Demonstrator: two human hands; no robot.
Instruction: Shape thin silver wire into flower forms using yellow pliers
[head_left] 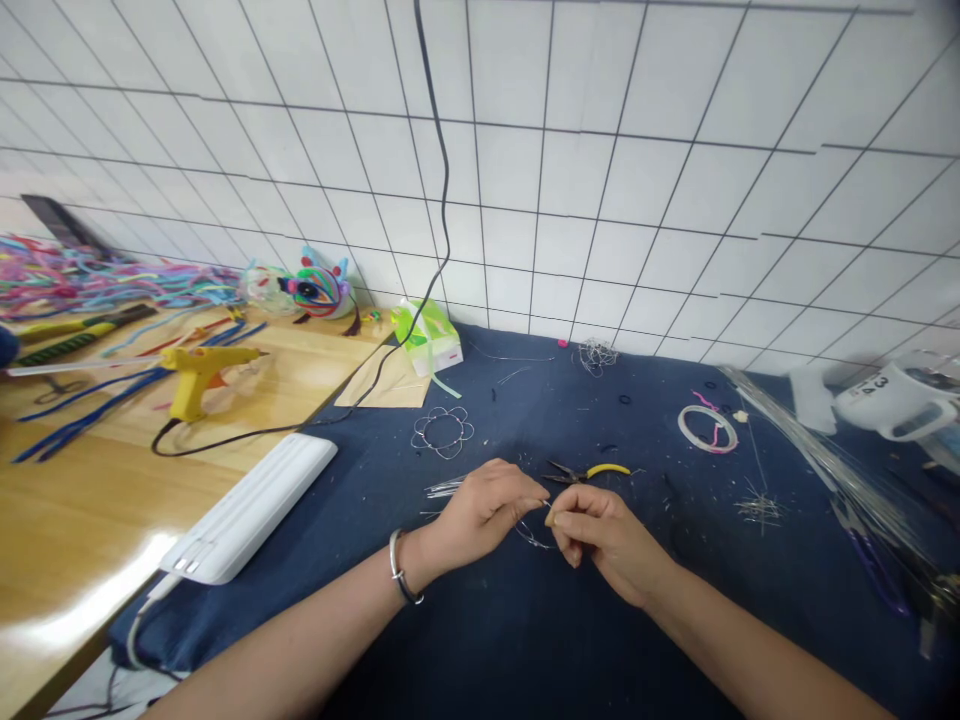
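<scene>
My left hand [491, 510] and my right hand [596, 530] face each other over the dark blue cloth [480, 640]. Both are closed in a pinch on a thin wire [534, 538], which curves below the fingertips; much of it is hidden by the hands. Just behind my right hand lie pliers [606, 469] with a yellow handle. Short silvery wire pieces [444, 488] stick out beyond my left hand. Farther back, a flower-shaped wire ring [442, 432] rests flat on the cloth.
A white power strip [251, 505] and a yellow glue gun [196, 378] are at left. A black cord [448, 190] hangs before the tiled wall. On the right are a white tape roll [707, 428], a bundle of long wires [817, 430], purple-handled scissors [874, 565] and a white mug [900, 400].
</scene>
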